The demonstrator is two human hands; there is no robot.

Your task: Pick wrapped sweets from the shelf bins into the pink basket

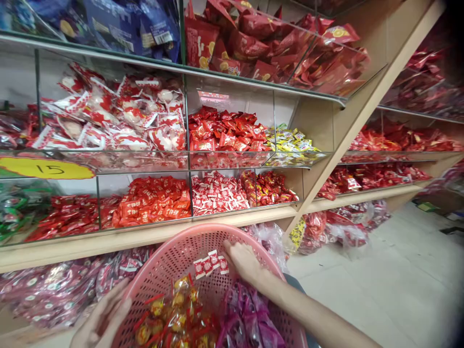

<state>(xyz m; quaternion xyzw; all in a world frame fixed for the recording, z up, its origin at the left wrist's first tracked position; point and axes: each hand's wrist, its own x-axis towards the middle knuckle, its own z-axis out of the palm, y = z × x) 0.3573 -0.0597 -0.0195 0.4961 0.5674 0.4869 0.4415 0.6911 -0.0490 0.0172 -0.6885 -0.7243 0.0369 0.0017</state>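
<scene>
A pink plastic basket (170, 258) sits low in front of me, holding orange-and-red wrapped sweets (174, 316) and purple wrapped sweets (244, 321). My left hand (103, 321) grips the basket's near left rim from outside. My right hand (244, 261) reaches into the basket near its far rim, fingers loosely spread. Three small red-and-white candies (210, 263) hang in the air just left of its fingertips, not held.
Glass-fronted shelf bins hold red-and-white candies (217, 191), red packets (224, 130), yellow sweets (290, 142) and white-red wrapped sweets (119, 116). A yellow tag reading 15 (47, 168) sits at left. Bagged sweets (54, 290) lie under the lowest shelf. Tiled floor (398, 270) stretches right.
</scene>
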